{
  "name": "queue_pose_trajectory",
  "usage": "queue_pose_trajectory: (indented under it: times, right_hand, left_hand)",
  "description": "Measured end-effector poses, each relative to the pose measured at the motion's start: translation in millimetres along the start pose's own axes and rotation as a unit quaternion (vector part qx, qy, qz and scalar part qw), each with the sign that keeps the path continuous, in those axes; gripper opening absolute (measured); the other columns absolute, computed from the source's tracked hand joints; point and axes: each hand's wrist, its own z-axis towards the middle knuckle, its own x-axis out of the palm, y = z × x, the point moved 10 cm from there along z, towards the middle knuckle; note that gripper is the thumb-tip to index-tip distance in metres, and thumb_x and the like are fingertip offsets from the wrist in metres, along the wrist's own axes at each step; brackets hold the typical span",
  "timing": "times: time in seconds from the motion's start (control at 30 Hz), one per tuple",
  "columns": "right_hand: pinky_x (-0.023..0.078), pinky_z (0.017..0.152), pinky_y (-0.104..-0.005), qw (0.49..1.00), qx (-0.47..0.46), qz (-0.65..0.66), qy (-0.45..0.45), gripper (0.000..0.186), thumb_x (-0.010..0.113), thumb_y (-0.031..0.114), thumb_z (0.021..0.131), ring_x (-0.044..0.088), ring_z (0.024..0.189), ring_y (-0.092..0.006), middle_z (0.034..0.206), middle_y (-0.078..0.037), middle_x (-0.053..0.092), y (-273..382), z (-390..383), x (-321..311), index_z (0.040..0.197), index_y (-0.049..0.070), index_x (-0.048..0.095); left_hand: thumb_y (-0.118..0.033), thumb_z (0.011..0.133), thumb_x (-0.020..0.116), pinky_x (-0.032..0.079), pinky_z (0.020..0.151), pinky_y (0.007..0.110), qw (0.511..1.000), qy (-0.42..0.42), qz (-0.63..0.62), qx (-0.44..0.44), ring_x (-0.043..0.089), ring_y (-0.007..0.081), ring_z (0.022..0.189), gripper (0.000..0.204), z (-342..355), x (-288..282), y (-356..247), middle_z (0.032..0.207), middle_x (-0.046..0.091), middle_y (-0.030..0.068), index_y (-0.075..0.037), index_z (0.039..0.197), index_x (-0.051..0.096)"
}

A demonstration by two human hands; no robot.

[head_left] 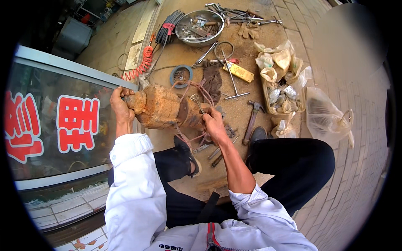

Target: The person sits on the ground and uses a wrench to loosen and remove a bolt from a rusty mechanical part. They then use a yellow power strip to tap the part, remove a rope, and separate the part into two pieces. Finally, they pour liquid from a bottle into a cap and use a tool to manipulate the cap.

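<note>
While the left hand (120,104) grips rusty metalwork (161,106)—the right hand (214,123) pinches a tool (199,105).

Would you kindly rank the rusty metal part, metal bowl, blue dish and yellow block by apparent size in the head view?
1. Rusty metal part, helped by being nearer the camera
2. Metal bowl
3. Blue dish and yellow block: too alike to rank

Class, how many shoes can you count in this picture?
2. The left shoe shows just below the rusty metal part; the right shoe is beside the hammer. Any others would be hidden from view.
</note>
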Motion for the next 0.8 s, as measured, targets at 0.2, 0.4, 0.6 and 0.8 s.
queue_pose_trajectory:
  times: [0.2,0.4,0.6,0.8]
  right_hand:
    - [0.045,0.066,-0.0386,0.992,-0.059,-0.110,-0.023,0.033,0.054,0.025,0.098,0.058,0.069,-0.0171,0.068,-0.016,0.057,-5,4,13,0.096,-0.007,0.063]
    - [0.045,0.064,-0.0359,0.998,-0.041,-0.006,-0.038,0.028,0.056,0.021,0.097,0.057,0.067,-0.0163,0.068,-0.011,0.060,-18,13,18,0.092,-0.006,0.062]
    - [0.047,0.063,-0.0380,0.998,-0.046,0.042,-0.020,0.016,0.058,0.009,0.093,0.060,0.066,-0.0211,0.073,-0.015,0.063,-16,9,28,0.099,-0.006,0.057]
    - [0.049,0.065,-0.0433,0.996,-0.082,-0.006,-0.040,0.017,0.055,0.004,0.093,0.065,0.070,-0.0314,0.080,-0.023,0.064,14,-13,51,0.106,-0.006,0.050]
  left_hand:
    - [-0.012,0.091,0.056,0.048,0.070,0.035,1.000,-0.026,0.009,0.003,0.046,0.0186,0.067,0.022,-6,8,-4,0.070,0.044,0.0040,-0.009,0.074,0.042]
    - [-0.013,0.091,0.057,0.048,0.070,0.037,0.999,-0.051,-0.004,-0.010,0.046,0.0209,0.067,0.023,-4,1,0,0.069,0.045,0.0056,-0.010,0.077,0.039]
    - [-0.014,0.091,0.057,0.048,0.071,0.038,0.999,-0.048,0.003,-0.012,0.046,0.0214,0.067,0.024,-3,1,0,0.069,0.045,0.0058,-0.011,0.076,0.038]
    - [-0.019,0.092,0.058,0.049,0.078,0.039,0.999,-0.027,0.015,-0.008,0.049,0.0211,0.069,0.025,2,-7,0,0.070,0.043,0.0025,-0.013,0.075,0.039]
